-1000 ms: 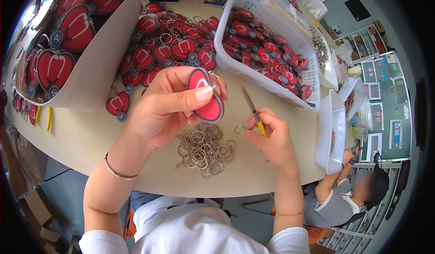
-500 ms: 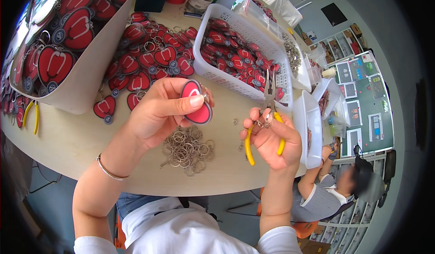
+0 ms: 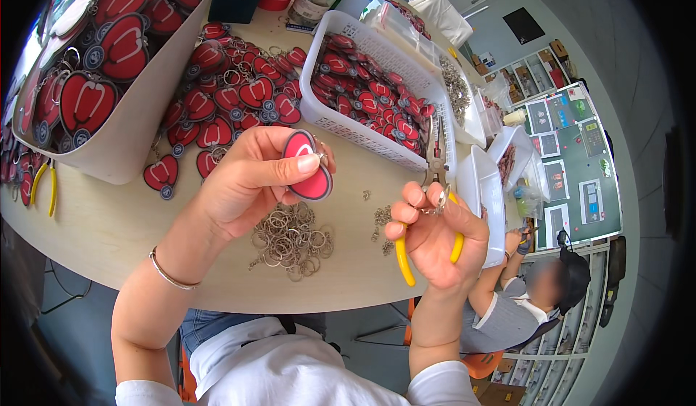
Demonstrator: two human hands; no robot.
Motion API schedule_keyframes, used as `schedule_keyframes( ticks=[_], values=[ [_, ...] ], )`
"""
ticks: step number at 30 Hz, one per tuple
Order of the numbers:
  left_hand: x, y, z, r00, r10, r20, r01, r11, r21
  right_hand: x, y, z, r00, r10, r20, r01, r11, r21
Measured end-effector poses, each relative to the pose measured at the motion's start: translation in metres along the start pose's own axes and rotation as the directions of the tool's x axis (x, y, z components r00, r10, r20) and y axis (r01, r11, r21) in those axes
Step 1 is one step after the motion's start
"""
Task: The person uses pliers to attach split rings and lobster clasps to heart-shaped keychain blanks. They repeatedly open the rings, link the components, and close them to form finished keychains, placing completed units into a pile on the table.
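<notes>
My left hand (image 3: 246,170) is closed on a red heart-shaped charm (image 3: 312,181) with a dark rim, pinched between thumb and fingers. A small metal fitting shows at the thumb tip. In my right hand (image 3: 453,250) rest pliers (image 3: 436,156) with yellow handles, their jaws pointing away from me and slightly apart. Thumb and forefinger of that hand also hold a silver key ring (image 3: 443,199); what hangs from it is partly hidden by the fingers. Between the hands on the table lie a pile of key rings (image 3: 291,243) and some small chain pieces (image 3: 380,221).
Heart charms fill a tall bin (image 3: 138,127) at left and a white basket (image 3: 377,134); more lie heaped (image 3: 214,130) between them. Yellow-handled pliers (image 3: 51,188) lie by the bin. White trays (image 3: 487,196) stand at right, where another person (image 3: 518,308) sits.
My right hand has shifted slightly right with the pliers and key ring, widening the gap between my hands. More of the small chain pieces shows. The left hand still grips the charm.
</notes>
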State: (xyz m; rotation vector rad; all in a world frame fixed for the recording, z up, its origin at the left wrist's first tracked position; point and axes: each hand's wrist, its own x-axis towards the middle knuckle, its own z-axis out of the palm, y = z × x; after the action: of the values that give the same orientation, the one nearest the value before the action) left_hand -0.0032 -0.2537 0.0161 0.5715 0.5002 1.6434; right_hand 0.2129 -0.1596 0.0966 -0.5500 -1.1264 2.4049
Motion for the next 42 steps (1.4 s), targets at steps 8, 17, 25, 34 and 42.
schedule_keyframes(
  ticks=[8,17,25,34,42],
  values=[
    [0.000,-0.002,-0.001,1.000,0.007,0.010,-0.007,0.999,0.054,0.001,0.004,0.002,0.998,-0.019,-0.053,0.019,1.000,0.003],
    [0.002,-0.007,-0.010,0.995,0.003,0.100,0.002,0.999,-0.044,0.002,0.008,-0.002,0.997,-0.023,-0.068,0.028,0.996,0.081],
    [0.000,-0.007,0.000,0.963,0.066,0.260,-0.057,0.997,-0.042,0.003,0.013,0.001,0.988,-0.052,-0.148,0.054,0.998,0.013],
    [0.002,-0.007,-0.010,0.800,0.249,0.545,-0.086,0.948,-0.307,0.011,0.026,0.001,0.983,-0.042,-0.181,0.046,0.999,0.020],
    [0.005,-0.014,-0.007,0.823,0.307,0.478,-0.058,0.883,-0.466,0.024,0.048,-0.024,0.956,-0.119,-0.268,0.066,0.978,-0.196]
  ],
)
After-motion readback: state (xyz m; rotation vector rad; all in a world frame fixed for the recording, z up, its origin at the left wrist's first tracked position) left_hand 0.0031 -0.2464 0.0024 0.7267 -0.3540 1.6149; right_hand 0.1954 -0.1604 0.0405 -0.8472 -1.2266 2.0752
